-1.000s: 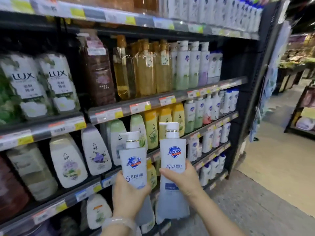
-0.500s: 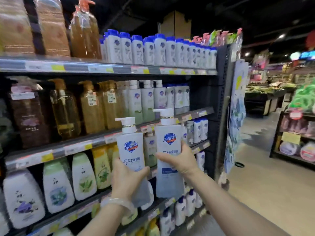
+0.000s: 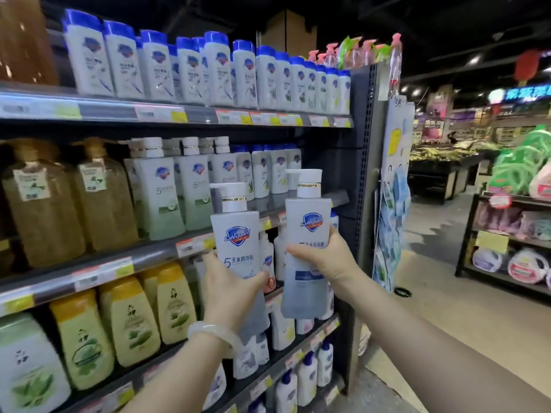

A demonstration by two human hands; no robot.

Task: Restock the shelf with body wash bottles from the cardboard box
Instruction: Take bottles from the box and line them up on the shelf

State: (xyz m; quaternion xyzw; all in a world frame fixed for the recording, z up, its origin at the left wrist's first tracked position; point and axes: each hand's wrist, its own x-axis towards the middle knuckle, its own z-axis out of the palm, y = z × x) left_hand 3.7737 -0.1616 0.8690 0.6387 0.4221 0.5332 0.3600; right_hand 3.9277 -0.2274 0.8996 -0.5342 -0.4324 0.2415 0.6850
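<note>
Two pump bottles held up before the shelf

The left hand (image 3: 231, 289) grips the left bottle (image 3: 237, 248) round its lower half, and the right hand (image 3: 323, 259) wraps the right bottle (image 3: 307, 251) at mid-height (slightly higher). Both stand upright, apart, in front of the shelf (image 3: 167, 248) edge where matching bottles stand.
</note>
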